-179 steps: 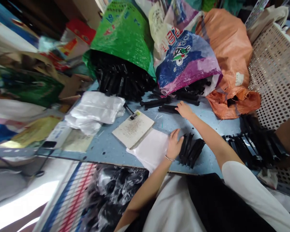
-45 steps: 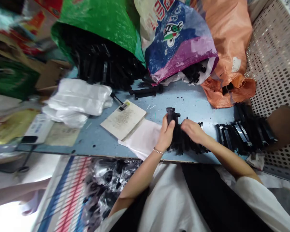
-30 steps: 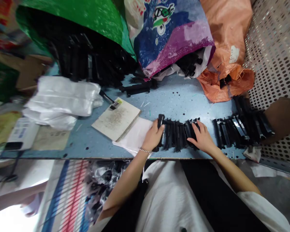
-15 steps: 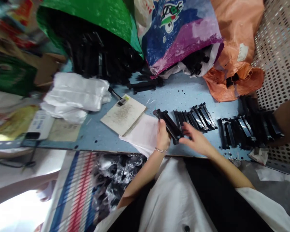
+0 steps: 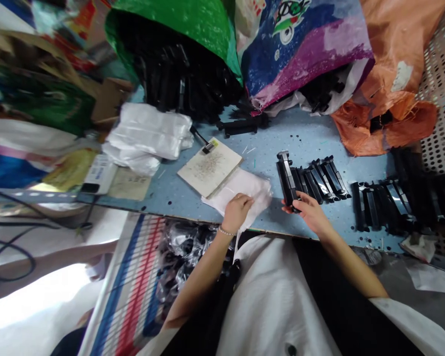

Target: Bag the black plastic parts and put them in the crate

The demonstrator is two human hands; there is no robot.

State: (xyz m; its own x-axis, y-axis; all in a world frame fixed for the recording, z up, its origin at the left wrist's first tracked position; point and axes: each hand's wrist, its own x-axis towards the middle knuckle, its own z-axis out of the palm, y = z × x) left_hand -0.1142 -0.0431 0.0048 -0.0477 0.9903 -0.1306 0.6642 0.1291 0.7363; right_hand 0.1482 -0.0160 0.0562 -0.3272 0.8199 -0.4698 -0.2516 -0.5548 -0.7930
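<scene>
My right hand (image 5: 308,211) grips the lower end of a long black plastic part (image 5: 288,180), which stands tilted at the left end of a row of similar black parts (image 5: 321,180) on the blue table. My left hand (image 5: 238,212) is closed, its fingers pinched over a thin white plastic bag (image 5: 257,190) from the pile in front of me. What exactly lies between the fingertips is partly hidden. Beside that pile is a cream-coloured board (image 5: 209,168), with a small black piece (image 5: 208,147) on its upper edge.
A second row of black parts (image 5: 383,205) lies to the right. Folded clear bags (image 5: 148,133) lie to the left. Behind are a green sack (image 5: 178,20), a blue-purple sack (image 5: 307,59) and an orange sack (image 5: 389,113). A striped bag (image 5: 133,287) with wrapped pieces stands below the table edge.
My left hand has let go of the black part and moved left onto the white bags. My right hand now holds the part beside the row. The view has shifted left.
</scene>
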